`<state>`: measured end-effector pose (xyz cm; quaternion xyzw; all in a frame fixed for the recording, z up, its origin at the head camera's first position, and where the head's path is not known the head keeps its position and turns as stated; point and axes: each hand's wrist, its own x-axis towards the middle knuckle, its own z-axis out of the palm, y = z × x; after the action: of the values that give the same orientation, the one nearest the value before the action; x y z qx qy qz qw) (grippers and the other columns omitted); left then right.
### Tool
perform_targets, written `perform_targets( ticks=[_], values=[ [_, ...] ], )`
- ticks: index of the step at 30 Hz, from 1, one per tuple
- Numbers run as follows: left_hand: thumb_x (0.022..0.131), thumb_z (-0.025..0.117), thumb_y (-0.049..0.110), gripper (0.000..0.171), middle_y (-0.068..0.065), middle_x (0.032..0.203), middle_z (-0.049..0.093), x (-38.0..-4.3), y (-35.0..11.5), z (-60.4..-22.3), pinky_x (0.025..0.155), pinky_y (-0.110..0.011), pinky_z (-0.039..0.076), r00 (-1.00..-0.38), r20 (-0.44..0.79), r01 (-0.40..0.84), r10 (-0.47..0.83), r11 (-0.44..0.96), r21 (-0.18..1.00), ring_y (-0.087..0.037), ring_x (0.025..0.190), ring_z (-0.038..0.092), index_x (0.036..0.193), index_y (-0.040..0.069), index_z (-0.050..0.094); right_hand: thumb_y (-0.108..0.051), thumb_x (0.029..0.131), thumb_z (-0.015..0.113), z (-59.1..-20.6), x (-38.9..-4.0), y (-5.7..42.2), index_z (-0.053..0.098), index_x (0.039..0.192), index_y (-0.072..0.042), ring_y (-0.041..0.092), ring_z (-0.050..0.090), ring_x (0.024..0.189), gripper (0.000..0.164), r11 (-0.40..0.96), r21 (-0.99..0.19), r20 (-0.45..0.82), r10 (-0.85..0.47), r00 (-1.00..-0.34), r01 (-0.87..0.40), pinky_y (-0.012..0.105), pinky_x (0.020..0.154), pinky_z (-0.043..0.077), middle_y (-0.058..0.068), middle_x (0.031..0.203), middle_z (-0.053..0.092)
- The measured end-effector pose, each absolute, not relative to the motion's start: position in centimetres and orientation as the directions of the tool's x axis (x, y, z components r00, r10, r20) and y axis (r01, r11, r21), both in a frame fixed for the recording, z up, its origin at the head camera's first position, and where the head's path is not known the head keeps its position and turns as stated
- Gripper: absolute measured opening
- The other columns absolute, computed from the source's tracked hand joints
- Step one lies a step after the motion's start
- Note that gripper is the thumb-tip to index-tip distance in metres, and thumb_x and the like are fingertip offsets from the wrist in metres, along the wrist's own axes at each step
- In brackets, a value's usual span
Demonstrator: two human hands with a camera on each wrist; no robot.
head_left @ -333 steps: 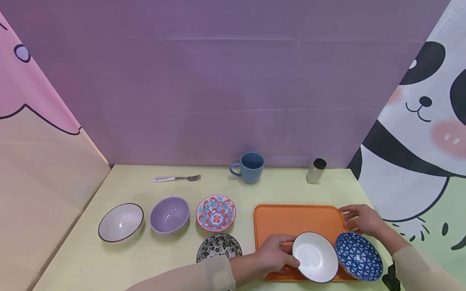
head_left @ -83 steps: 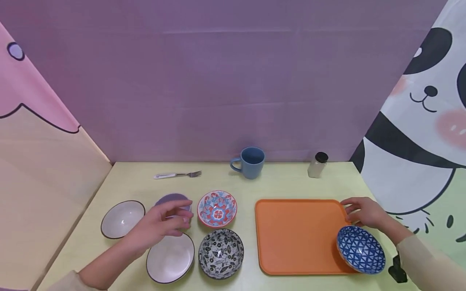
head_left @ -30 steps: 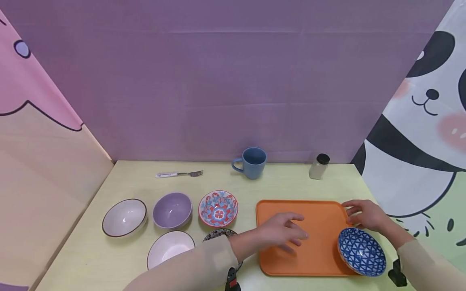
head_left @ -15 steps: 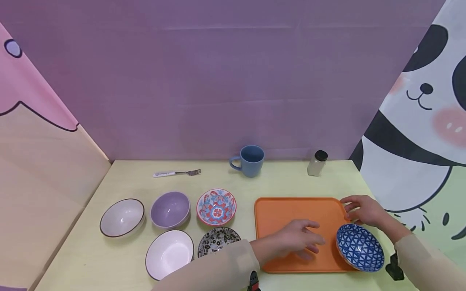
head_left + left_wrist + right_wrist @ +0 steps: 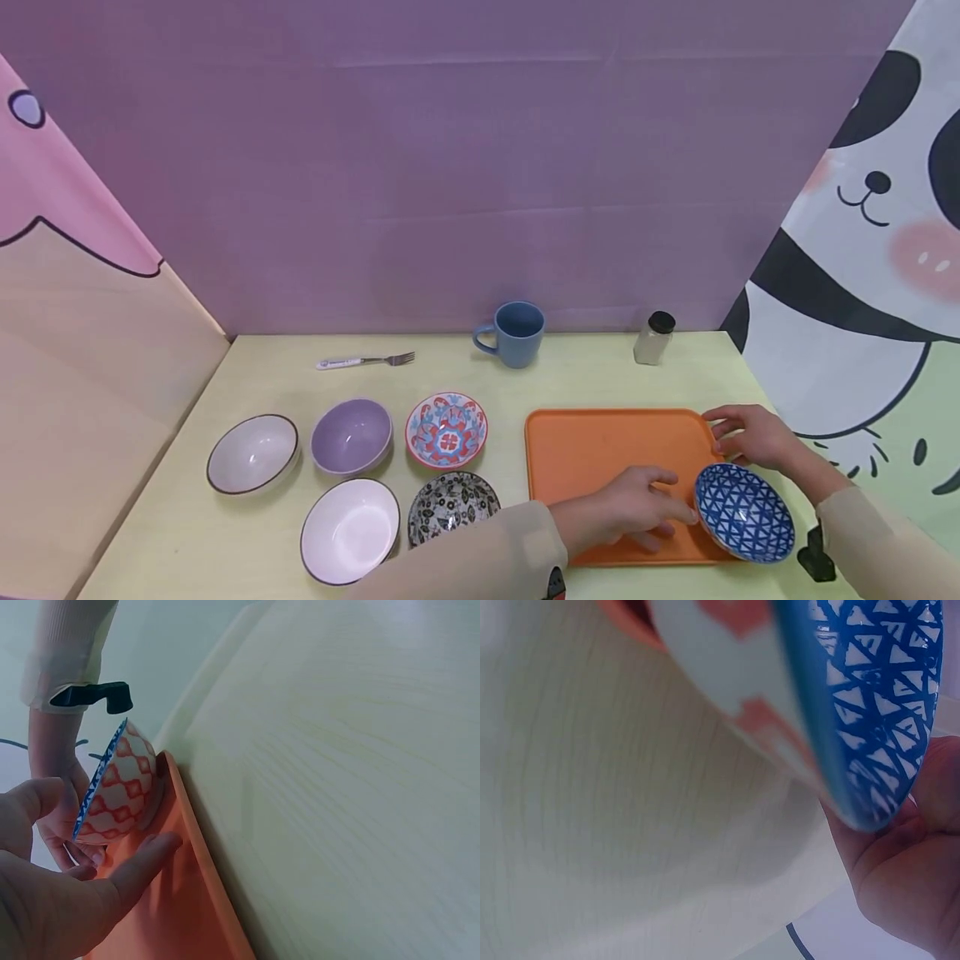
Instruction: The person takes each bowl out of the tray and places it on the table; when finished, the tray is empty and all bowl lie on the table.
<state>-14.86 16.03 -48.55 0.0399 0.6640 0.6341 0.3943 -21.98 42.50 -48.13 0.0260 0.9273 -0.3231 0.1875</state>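
My left hand (image 5: 633, 508) hovers over the orange tray (image 5: 585, 446) with its fingers spread, close to the left side of a blue-and-white bowl (image 5: 744, 513). In the left wrist view, the bowl's outside (image 5: 120, 787) shows a red pattern, and it stands tilted at the tray's end between my two hands. I cannot tell whether a left fingertip touches it. My right hand (image 5: 757, 437) grips the tray's right edge just behind the bowl, its fingers bent over the rim. In the right wrist view the bowl hides part of my right hand (image 5: 907, 877).
Left of the tray stand a red-blue patterned bowl (image 5: 447, 431), a black floral bowl (image 5: 450, 504), a purple bowl (image 5: 351, 437) and two white bowls, one in front (image 5: 350, 531) and one at left (image 5: 253, 454). Behind are a fork (image 5: 367, 361), blue mug (image 5: 519, 335) and black-capped jar (image 5: 654, 338).
Earlier my left hand held a white bowl above the tray; that bowl now stands left of the black floral bowl. My left hand has since come back rightward to the blue-and-white bowl. My right hand stays put.
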Motion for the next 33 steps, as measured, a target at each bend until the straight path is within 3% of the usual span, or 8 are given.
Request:
perform_targets(
  ticks=[3, 8, 22, 33],
  values=[
    [0.088, 0.080, 0.009, 0.050, -0.013, 0.127, 0.064, -14.9, 16.3, -48.7, 0.084, -0.066, 0.058, -0.678, -0.488, -0.460, 0.550, 0.200, 0.865, -0.036, 0.092, 0.071, 0.134, 0.006, 0.061, -0.004, 0.089, 0.074, -48.2, -22.0, 42.5, 0.052, 0.142, 0.006, 0.025, 0.070, 0.095, 0.059, 0.790, -0.589, -0.366, -0.073, -0.928, 0.171, 0.041, 0.076, 0.066, 0.028, 0.122, 0.065],
    [0.087, 0.080, 0.007, 0.049, -0.014, 0.130, 0.062, -14.9, 16.8, -49.0, 0.083, -0.066, 0.059, -0.685, -0.488, -0.465, 0.540, 0.191, 0.865, -0.035, 0.090, 0.072, 0.133, 0.006, 0.061, -0.003, 0.088, 0.074, -48.2, -22.0, 42.4, 0.053, 0.142, 0.005, 0.026, 0.070, 0.095, 0.058, 0.787, -0.590, -0.370, -0.065, -0.927, 0.181, 0.041, 0.076, 0.066, 0.028, 0.122, 0.066],
    [0.088, 0.081, 0.011, 0.042, -0.008, 0.096, 0.064, -14.3, 17.9, -49.2, 0.079, -0.061, 0.061, -0.721, -0.507, -0.477, 0.472, 0.194, 0.858, -0.031, 0.079, 0.071, 0.126, 0.005, 0.067, -0.002, 0.088, 0.073, -47.9, -22.0, 42.2, 0.053, 0.142, 0.005, 0.025, 0.070, 0.096, 0.058, 0.785, -0.591, -0.372, -0.063, -0.926, 0.184, 0.042, 0.076, 0.066, 0.028, 0.122, 0.066],
    [0.087, 0.082, 0.013, 0.037, -0.005, 0.086, 0.065, -13.6, 18.7, -48.6, 0.078, -0.058, 0.062, -0.753, -0.518, -0.470, 0.405, 0.219, 0.855, -0.026, 0.074, 0.068, 0.121, 0.005, 0.071, -0.002, 0.088, 0.074, -47.7, -21.8, 42.2, 0.053, 0.141, 0.006, 0.026, 0.070, 0.096, 0.058, 0.784, -0.593, -0.369, -0.061, -0.927, 0.185, 0.041, 0.076, 0.066, 0.029, 0.121, 0.066]
  ],
)
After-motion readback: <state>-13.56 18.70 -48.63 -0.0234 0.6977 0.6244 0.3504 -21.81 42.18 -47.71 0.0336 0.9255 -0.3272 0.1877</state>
